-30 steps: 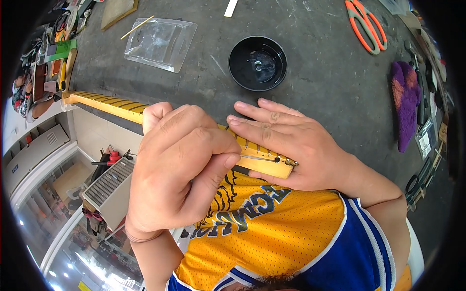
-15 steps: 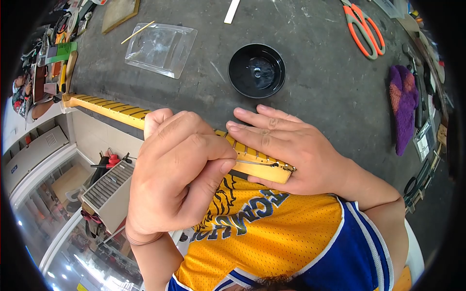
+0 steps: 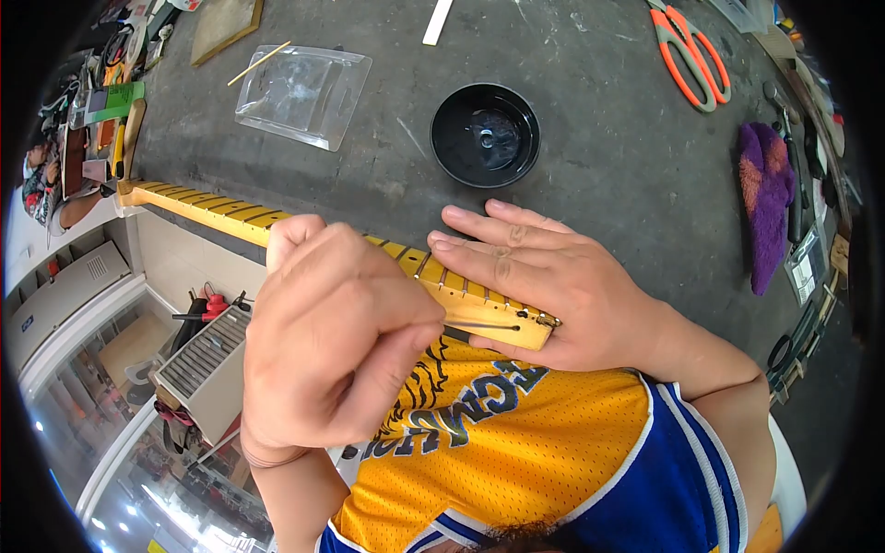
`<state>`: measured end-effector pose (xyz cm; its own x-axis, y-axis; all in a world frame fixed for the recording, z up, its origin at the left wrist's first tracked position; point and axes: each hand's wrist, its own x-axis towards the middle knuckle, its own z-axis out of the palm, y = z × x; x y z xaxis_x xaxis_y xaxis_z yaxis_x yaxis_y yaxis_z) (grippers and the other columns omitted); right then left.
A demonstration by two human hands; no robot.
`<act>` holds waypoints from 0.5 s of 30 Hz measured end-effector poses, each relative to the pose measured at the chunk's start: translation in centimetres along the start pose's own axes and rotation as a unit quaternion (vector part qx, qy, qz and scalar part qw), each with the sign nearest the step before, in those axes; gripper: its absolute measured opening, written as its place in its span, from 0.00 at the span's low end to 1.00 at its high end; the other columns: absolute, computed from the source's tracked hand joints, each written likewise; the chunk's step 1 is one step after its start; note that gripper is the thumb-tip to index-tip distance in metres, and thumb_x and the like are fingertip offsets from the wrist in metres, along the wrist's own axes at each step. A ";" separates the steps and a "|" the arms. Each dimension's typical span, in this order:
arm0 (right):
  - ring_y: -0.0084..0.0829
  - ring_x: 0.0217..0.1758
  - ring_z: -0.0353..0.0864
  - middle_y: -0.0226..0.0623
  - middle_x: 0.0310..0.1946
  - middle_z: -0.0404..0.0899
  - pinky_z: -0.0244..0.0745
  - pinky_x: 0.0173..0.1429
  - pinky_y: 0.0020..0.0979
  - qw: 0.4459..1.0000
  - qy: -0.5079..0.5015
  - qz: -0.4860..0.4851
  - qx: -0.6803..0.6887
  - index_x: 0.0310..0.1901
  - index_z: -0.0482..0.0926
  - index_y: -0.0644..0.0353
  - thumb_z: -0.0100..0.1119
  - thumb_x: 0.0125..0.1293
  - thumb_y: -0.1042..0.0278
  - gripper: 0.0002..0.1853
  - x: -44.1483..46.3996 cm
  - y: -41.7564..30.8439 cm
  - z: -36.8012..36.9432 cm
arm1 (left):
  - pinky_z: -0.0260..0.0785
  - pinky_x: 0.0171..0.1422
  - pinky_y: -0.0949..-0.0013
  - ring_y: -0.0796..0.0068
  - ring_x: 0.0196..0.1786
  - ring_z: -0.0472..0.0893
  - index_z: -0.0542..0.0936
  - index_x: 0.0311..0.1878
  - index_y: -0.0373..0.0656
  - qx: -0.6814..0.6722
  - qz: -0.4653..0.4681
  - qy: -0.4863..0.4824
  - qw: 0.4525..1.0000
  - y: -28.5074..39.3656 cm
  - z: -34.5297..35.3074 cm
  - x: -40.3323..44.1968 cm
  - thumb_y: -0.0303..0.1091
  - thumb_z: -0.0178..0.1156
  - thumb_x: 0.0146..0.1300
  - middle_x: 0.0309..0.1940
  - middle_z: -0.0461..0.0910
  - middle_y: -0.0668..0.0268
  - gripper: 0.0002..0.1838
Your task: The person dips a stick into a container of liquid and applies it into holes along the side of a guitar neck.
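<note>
- The neck (image 3: 470,297) slants along the bench's (image 3: 378,180) near edge; its near end lies under the right hand (image 3: 585,286).
- Left hand (image 3: 336,332): fingers pinched narrow on a thin rod (image 3: 479,324), its dark tip at the neck's side.
- Right hand: fingers loosely spread over the frets, not closed; this flat press should steady the wood.
- A light, low-angled pinch would probably guide the tip best; a hard push could skid and mark the wood.

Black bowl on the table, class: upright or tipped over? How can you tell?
Upright. The black bowl shows its round rim and inner floor to the camera above.
</note>
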<state>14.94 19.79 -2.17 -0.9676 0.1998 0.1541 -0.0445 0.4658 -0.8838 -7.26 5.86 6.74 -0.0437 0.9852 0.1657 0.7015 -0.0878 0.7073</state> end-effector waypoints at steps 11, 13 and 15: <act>0.45 0.90 0.75 0.43 0.79 0.85 0.64 0.96 0.56 1.000 0.004 0.001 -0.007 0.84 0.77 0.60 0.80 0.73 0.58 0.41 -0.1 -0.1 0.1 | 0.65 0.59 0.51 0.68 0.34 0.83 0.90 0.45 0.49 0.079 0.024 0.058 0.995 2.7 1.5 -3.5 0.27 0.80 0.59 0.36 0.83 0.72 0.12; 0.46 0.90 0.75 0.43 0.78 0.86 0.64 0.96 0.56 1.000 0.004 0.001 -0.005 0.84 0.77 0.61 0.80 0.73 0.59 0.41 -0.1 -0.1 0.1 | 0.65 0.60 0.51 0.69 0.36 0.84 0.89 0.48 0.50 0.089 0.018 0.078 0.993 2.8 2.0 -4.5 0.26 0.80 0.63 0.38 0.83 0.73 0.13; 0.46 0.90 0.75 0.43 0.78 0.86 0.64 0.96 0.56 1.000 0.003 -0.002 -0.002 0.84 0.78 0.61 0.80 0.73 0.59 0.41 -0.1 0.0 0.1 | 0.65 0.61 0.50 0.70 0.38 0.84 0.88 0.50 0.51 0.092 0.009 0.082 0.992 2.9 2.5 -5.3 0.26 0.80 0.64 0.39 0.82 0.73 0.14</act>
<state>14.99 19.68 -2.19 -0.9659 0.2033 0.1602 -0.0474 0.4694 -0.8817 -3.20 0.73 6.21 -0.1352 0.9450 0.2980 0.8211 -0.0615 0.5675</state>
